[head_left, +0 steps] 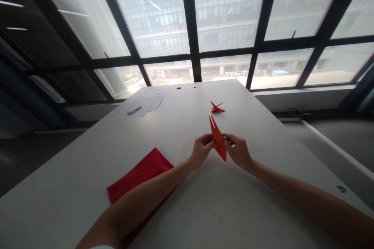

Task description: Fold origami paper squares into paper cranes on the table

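Note:
An orange folded paper (219,144), long and kite-shaped with two narrow points at its upper end, is held up over the table between both hands. My left hand (202,148) pinches its left edge with thumb and fingers. On the opposite edge, my right hand (238,151) grips it the same way. Just beyond the hands stands a small red paper crane (217,107). Under my left forearm lies a red sheet of paper (140,173), creased and partly hidden by the arm.
The white table (187,124) reaches toward large windows with dark frames. Printed sheets (149,99) lie at the far left, with a white marker-like object (134,109) on them. A small dark mark or object (341,189) sits near the right edge.

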Motion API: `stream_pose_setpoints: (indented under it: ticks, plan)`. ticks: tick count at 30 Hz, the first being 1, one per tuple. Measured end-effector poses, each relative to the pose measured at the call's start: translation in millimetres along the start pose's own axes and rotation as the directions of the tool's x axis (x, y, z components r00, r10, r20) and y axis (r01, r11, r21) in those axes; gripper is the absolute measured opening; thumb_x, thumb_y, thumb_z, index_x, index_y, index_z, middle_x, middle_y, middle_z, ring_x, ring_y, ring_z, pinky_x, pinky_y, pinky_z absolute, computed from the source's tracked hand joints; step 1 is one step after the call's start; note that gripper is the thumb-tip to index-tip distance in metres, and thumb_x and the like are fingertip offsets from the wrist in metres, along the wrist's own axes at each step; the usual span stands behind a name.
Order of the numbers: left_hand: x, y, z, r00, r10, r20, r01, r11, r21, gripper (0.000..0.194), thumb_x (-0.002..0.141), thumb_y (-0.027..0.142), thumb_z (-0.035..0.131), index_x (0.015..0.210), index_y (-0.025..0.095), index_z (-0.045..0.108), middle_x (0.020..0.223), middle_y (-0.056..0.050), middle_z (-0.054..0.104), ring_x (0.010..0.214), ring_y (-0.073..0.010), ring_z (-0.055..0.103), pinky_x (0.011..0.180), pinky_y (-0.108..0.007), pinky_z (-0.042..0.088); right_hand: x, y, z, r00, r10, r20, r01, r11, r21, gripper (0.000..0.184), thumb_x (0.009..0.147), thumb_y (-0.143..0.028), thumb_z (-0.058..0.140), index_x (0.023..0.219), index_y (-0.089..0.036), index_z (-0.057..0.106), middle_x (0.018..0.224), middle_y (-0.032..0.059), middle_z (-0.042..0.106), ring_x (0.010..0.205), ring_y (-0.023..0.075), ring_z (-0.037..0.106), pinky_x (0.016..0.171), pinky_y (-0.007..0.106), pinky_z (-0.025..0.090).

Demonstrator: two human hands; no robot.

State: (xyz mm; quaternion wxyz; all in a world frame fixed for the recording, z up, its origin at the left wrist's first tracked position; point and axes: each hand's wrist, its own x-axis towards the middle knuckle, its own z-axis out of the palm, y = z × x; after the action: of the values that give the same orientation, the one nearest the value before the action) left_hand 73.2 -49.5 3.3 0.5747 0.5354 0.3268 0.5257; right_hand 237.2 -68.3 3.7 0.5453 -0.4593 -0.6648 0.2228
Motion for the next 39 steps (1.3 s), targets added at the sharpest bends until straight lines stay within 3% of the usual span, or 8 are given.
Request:
stream_pose_setpoints:
  ticks: [8,13,21,27,33,39]
  plan:
    - [0,-2,1.6,0.999,-0.037,-0.031,0.036,0.998,-0.044,0.031,0.072,0.035,0.079,0.091,0.013,0.071,0.090,-0.009,0.071,0.082,-0.0208,0.066,0.078,-0.036,0.053,4,4,1,1.000,-0.018,-0.017,0.020,0.992,0.126,0.017,0.087,-0.028,0.059,0.091,-0.019,0.072,0.105,0.0092,0.068,0.091,0.0206,0.065,0.069,0.030,0.055]
    - [-1,-1,2.3,0.999,-0.033,-0.033,0.031,0.999,-0.036,0.032,0.072,0.037,0.079,0.091,0.013,0.071,0.088,-0.008,0.071,0.083,-0.0220,0.067,0.079,-0.037,0.054,5,9,2,0.999,0.025,-0.025,-0.020,0.986,0.167,0.017,0.084,-0.028,0.063,0.094,-0.019,0.072,0.089,0.0066,0.072,0.081,0.0208,0.066,0.074,0.034,0.055]
    - [0,-2,0.7,0.999,-0.047,-0.009,0.046,0.998,-0.033,0.032,0.075,0.037,0.077,0.093,0.012,0.070,0.090,-0.009,0.071,0.083,-0.0213,0.067,0.079,-0.035,0.054,9,17,5,0.988,0.135,0.074,-0.151,0.940,0.305,0.021,0.082,-0.035,0.064,0.087,-0.016,0.073,0.085,0.0079,0.073,0.077,0.0220,0.067,0.071,0.034,0.054]
    - [0,-2,1.9,0.996,-0.065,0.059,0.071,0.992,-0.102,0.040,0.072,0.037,0.080,0.102,0.013,0.069,0.099,-0.012,0.071,0.089,-0.0237,0.067,0.080,-0.036,0.053,10,15,5,0.980,0.189,0.062,-0.199,0.920,0.337,0.026,0.079,-0.039,0.068,0.090,-0.016,0.067,0.086,0.0078,0.071,0.078,0.0202,0.065,0.067,0.030,0.054]
    - [0,-1,-0.7,0.993,-0.120,0.012,0.121,0.986,-0.116,0.034,0.070,0.035,0.082,0.094,0.011,0.072,0.093,-0.011,0.072,0.083,-0.0220,0.067,0.082,-0.037,0.053,8,16,6,0.983,0.161,0.091,-0.183,0.918,0.352,0.031,0.075,-0.039,0.074,0.095,-0.017,0.066,0.079,0.0043,0.068,0.067,0.0162,0.061,0.059,0.027,0.051]
    - [0,-4,-2.1,0.993,-0.118,0.002,0.117,0.982,-0.151,0.032,0.070,0.035,0.082,0.089,0.012,0.071,0.088,-0.009,0.071,0.080,-0.0199,0.066,0.081,-0.035,0.053,6,13,5,0.972,0.150,0.182,-0.201,0.930,0.307,0.025,0.079,-0.040,0.069,0.081,-0.016,0.069,0.075,0.0059,0.070,0.067,0.0182,0.063,0.060,0.028,0.051]
